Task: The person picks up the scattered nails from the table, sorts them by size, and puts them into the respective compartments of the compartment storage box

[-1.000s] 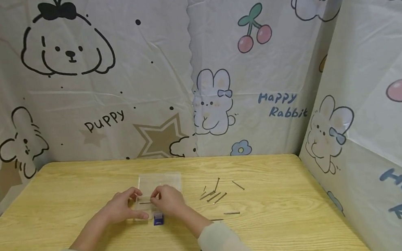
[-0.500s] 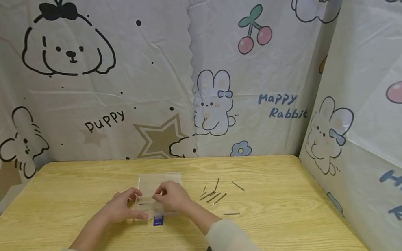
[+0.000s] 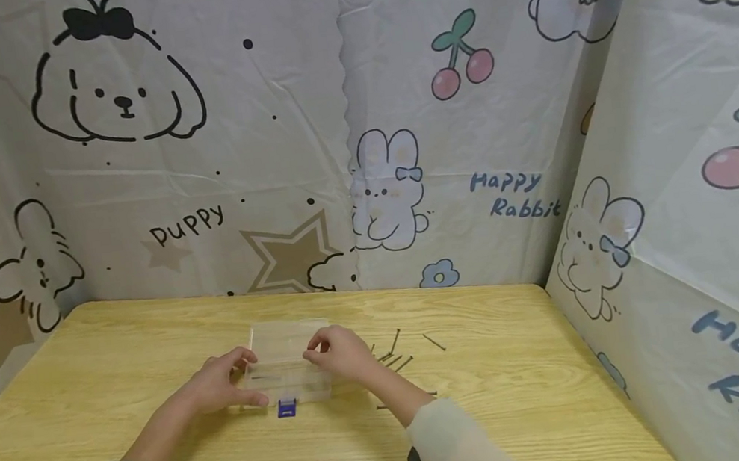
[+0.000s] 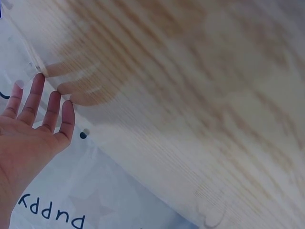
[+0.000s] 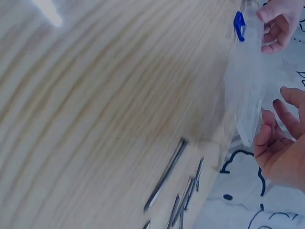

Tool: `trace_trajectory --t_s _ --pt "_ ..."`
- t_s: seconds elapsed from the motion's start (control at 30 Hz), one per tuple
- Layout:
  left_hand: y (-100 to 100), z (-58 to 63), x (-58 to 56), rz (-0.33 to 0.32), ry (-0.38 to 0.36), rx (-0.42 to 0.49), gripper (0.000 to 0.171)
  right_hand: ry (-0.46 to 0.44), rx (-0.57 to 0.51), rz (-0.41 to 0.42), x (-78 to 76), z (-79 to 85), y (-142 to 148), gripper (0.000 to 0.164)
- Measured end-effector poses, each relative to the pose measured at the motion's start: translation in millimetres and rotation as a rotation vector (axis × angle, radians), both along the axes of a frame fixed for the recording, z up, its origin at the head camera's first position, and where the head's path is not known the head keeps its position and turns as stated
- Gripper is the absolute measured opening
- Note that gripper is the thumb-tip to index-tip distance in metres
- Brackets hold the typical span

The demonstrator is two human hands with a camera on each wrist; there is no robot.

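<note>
A clear plastic box (image 3: 308,389) with a blue latch (image 3: 287,407) at its front lies on the table, its clear lid (image 3: 282,339) opened away to the back. A thin dark nail (image 3: 265,377) lies inside at the left. My left hand (image 3: 223,381) holds the box's left side, thumb by the front corner and fingers toward the back. Over the box's right side is my right hand (image 3: 342,353), its fingers loosely bent. In the right wrist view, nothing shows between that hand's thumb and fingers (image 5: 284,110).
Several loose nails (image 3: 403,364) lie on the wooden table (image 3: 529,394) to the right of the box, some partly hidden by my right forearm. One nail (image 3: 434,342) is apart, farther right. A printed cloth (image 3: 254,160) hangs behind the table and along its right side.
My right hand has moved right, from over the box's middle to its right side, uncovering more of the inside. The left hand stays at the box's left side.
</note>
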State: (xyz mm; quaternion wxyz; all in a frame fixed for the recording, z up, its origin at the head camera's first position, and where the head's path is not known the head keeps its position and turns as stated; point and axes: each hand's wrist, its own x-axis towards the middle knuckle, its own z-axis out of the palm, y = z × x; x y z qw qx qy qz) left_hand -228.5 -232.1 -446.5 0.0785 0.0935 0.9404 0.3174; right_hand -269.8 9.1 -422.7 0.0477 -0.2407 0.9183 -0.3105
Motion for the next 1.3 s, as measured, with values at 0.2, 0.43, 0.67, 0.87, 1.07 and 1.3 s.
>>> trace_trajectory --t_s 0.2,0.43,0.67,0.87,1.07,1.3 --pt "0.2 1.7 1.3 -0.01 0.0 0.0 0.073 -0.01 -0.019 -0.018 -2.3 5.1 22.0 0.022" --pt "-0.7 3.2 1.8 -0.016 0.004 0.01 0.071 0.011 -0.035 -0.045 -5.9 10.3 48.7 0.02" --pt "-1.4 3.2 2.5 -0.029 0.013 0.03 0.07 0.012 -0.046 -0.09 -10.2 8.9 76.9 0.021" --pt "-1.1 2.3 3.5 -0.029 0.014 0.034 0.07 0.004 -0.058 -0.169 -13.2 5.5 103.7 0.02" --pt "-1.1 1.8 1.8 -0.028 0.029 0.033 0.071 -0.019 -0.069 -0.269 -17.4 -2.7 127.8 0.019" --pt "-1.0 1.1 1.9 -0.031 0.014 0.043 0.07 -0.022 -0.061 -0.333 -19.6 -16.9 153.5 0.018"
